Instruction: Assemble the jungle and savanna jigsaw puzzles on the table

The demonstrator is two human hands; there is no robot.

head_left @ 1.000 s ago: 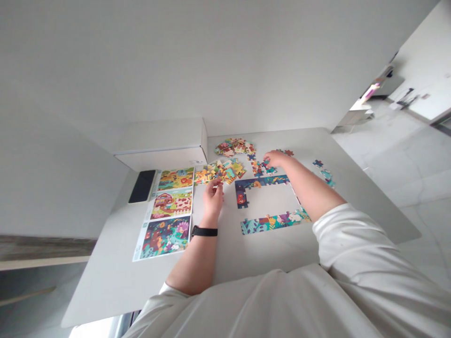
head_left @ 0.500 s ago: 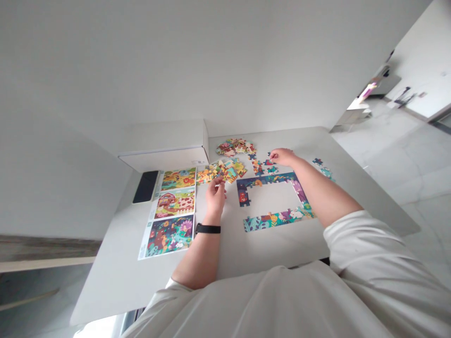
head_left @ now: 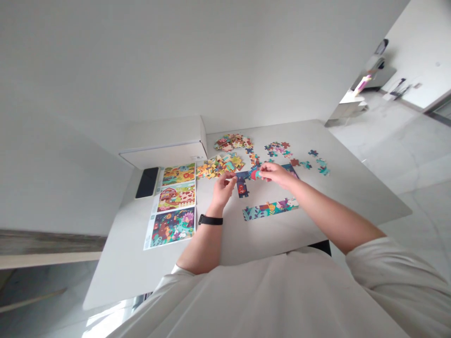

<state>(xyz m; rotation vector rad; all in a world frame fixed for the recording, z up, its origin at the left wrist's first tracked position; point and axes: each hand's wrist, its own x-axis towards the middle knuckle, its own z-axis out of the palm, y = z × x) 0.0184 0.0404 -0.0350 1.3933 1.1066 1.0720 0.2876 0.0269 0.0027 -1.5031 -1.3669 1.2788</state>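
My right hand (head_left: pixel 277 174) pinches a red and teal jigsaw piece (head_left: pixel 255 174) over the upper side of a partly joined puzzle border. My left hand (head_left: pixel 223 190), with a black band on the wrist, is beside the border's upper left corner. Its fingers are loosely bent, thumb and forefinger slightly apart, and I see nothing held in them. A dark blue corner section (head_left: pixel 242 188) with a red animal shows between the hands. Nearer me lies the joined bottom strip (head_left: pixel 269 209), with teal and orange plants. My right hand and forearm hide the border's right side.
Loose pieces lie in a mixed pile (head_left: pixel 233 142), a yellowish pile (head_left: pixel 220 165) and a group (head_left: pixel 278 149) behind my right hand. Several teal pieces (head_left: pixel 322 166) are farther right. At left are a picture sheet (head_left: pixel 175 188), a phone (head_left: pixel 147 182) and a white box (head_left: pixel 164 155).
My right hand has come left and nearer from the loose pieces, bringing a red and teal piece to the border. My left hand has shifted slightly right, towards the corner.
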